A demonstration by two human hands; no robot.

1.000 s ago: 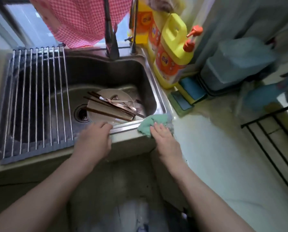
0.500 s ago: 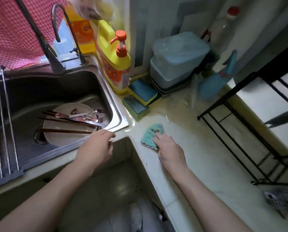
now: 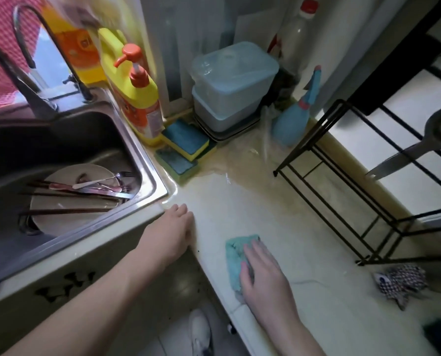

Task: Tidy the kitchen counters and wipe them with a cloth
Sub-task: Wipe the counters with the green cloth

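A small teal cloth (image 3: 236, 255) lies flat on the pale counter (image 3: 317, 291) near its front edge. My right hand (image 3: 263, 276) presses down on the cloth with fingers spread, covering its right half. My left hand (image 3: 174, 235) rests on the counter's inner corner beside the steel sink (image 3: 147, 160), fingers together, holding nothing. A yellowish wet stain (image 3: 247, 170) spreads over the counter toward the back corner.
The sink holds a plate (image 3: 60, 209) with chopsticks and cutlery. Behind stand a yellow pump bottle (image 3: 137, 98), two sponges (image 3: 183, 150), stacked plastic boxes (image 3: 229, 88) and a blue spray bottle (image 3: 293, 116). A black wire rack (image 3: 342, 181) stands right; a checked rag (image 3: 399, 281) lies near it.
My right hand has slid the cloth from the sink's corner to the right and toward me along the counter. My left hand shifted right onto the counter corner. The view turned right.
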